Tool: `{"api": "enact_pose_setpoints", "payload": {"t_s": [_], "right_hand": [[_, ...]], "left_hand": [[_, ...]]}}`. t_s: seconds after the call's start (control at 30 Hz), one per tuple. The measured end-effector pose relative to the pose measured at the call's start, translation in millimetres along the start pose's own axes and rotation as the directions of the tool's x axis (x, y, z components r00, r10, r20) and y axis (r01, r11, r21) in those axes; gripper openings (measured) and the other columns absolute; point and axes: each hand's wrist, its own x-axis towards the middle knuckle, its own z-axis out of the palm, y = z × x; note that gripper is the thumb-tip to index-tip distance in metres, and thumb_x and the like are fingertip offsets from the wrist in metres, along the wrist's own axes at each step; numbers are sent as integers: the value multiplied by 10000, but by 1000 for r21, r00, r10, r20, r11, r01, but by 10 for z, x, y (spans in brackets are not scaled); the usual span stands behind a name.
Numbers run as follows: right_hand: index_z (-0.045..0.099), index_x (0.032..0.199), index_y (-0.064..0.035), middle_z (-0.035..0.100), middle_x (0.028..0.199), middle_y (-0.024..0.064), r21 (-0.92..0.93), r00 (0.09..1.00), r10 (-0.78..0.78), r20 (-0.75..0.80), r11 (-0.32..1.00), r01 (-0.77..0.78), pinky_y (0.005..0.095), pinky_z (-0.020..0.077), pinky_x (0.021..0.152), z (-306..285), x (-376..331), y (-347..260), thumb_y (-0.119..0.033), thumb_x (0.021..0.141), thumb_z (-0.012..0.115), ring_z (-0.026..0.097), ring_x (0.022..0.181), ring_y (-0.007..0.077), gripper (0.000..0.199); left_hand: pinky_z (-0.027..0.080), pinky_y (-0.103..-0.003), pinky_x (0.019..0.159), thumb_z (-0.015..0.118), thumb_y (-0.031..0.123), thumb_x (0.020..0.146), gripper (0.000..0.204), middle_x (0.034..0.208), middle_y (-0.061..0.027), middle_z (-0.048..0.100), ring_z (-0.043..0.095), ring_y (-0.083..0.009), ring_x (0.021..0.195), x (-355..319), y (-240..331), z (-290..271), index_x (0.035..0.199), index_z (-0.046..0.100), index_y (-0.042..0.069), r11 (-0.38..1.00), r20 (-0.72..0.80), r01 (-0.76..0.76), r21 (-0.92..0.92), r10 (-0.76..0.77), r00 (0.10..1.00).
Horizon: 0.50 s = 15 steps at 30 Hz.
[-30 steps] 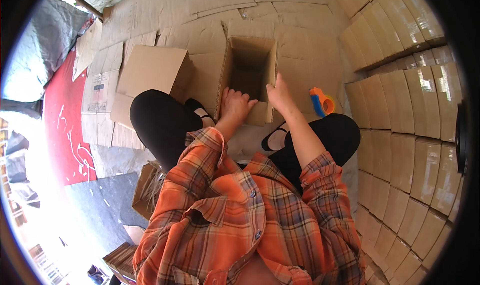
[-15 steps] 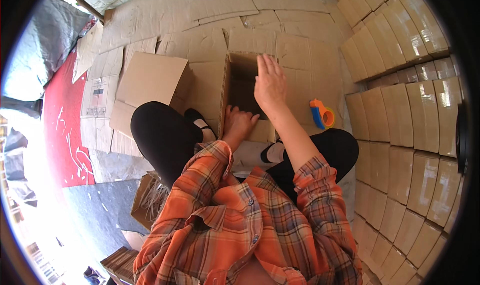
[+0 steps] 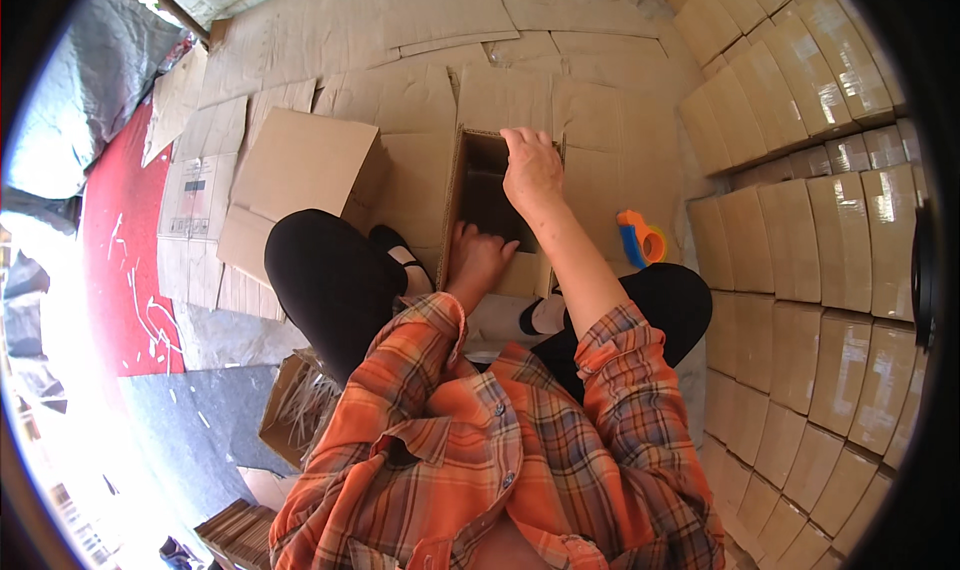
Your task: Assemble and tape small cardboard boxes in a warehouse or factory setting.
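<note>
An open cardboard box (image 3: 523,275) stands between my legs, its inside dark. My left hand (image 3: 480,260) is at its near left part, fingers curled over the near wall and partly hidden inside. At the far right corner my right hand (image 3: 532,178) bends its fingers over the top edge of the same box. Right of the box lies a tape dispenser (image 3: 630,245), blue and orange, on the cardboard-covered floor (image 3: 600,100).
A second cardboard box (image 3: 305,160) is left of my knee. Stacked brown cartons (image 3: 790,230) wall off the right side. Near my left elbow is a carton of shredded strips (image 3: 300,400), with a pile of flat cardboard (image 3: 238,532) lower down.
My right hand has come slightly nearer me, and its fingers, straight before, now bend over the box's far edge. My left hand stays almost in place.
</note>
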Motion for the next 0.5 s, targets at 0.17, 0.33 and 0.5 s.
{"api": "enact_pose_setpoints", "payload": {"t_s": [0.17, 0.33, 0.5], "right_hand": [[574, 1107, -91, 583, 1086, 58, -68, 976, 42, 215, 997, -28, 414, 448, 841, -30, -169, -105, -53, 759, 583, 514, 1040, 272, 350], [536, 1181, -66, 515, 1245, 83, -70, 991, -3, 137, 997, 13, 441, 409, 900, 335, -483, -67, -96, 825, 461, 462, 1174, 262, 365], [439, 1297, -35, 383, 1398, 138, -152, 837, 180, 516, 981, -118, 433, 380, 980, 463, -276, -111, -61, 835, 433, 361, 1296, 286, 463]], "left_hand": [[349, -444, 914, 596, 327, 795, 313, 670, -120, 639, 561, -298, 770, -35, -68, 37, 644, 675, 65, 1000, -18, 3, -10, -3, 1000], [351, -443, 908, 598, 276, 771, 249, 679, -123, 646, 564, -302, 753, 61, 9, -38, 658, 675, 68, 1000, 6, 4, 29, -4, 1000], [358, -426, 889, 597, 266, 763, 245, 697, -131, 650, 569, -307, 748, 71, -61, -7, 668, 669, 52, 1000, -18, 5, -8, -5, 1000]]}}
